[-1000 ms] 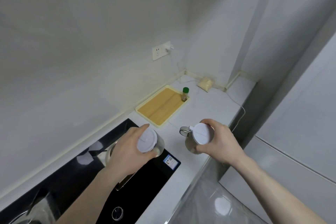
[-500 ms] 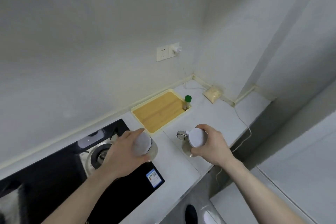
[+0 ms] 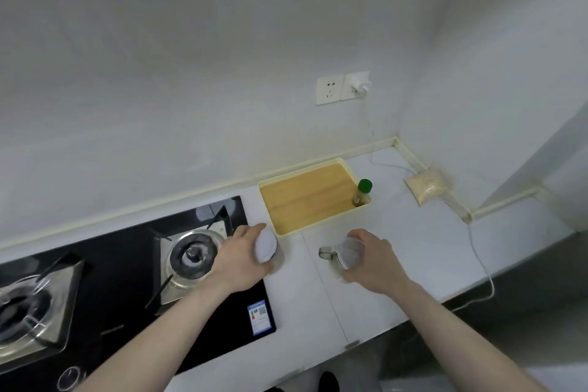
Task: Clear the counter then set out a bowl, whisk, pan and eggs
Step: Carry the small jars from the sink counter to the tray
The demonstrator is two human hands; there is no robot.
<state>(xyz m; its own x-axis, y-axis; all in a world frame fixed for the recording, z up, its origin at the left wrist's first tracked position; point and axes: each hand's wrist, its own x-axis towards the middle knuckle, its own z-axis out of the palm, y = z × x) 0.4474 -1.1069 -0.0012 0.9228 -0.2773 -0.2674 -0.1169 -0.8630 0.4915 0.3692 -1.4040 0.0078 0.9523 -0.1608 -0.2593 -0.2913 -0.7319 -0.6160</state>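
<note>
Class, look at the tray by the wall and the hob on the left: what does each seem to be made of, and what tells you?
Tray: pale yellow rim, probably plastic, matte; its floor looks like wood or bamboo, with grain lines.
Hob: black and glossy, likely glass, since it mirrors the light; the burner plates look like shiny metal.

Two bare forearms come up from the bottom edge, no sleeve showing on either as far as the frame reaches. The left hand point(image 3: 240, 259) and the right hand point(image 3: 374, 264) wear no gloves, rings, watch or bands. At the bottom edge a dark rounded shape, perhaps a shoe point(image 3: 329, 382), too cut off to tell
</note>
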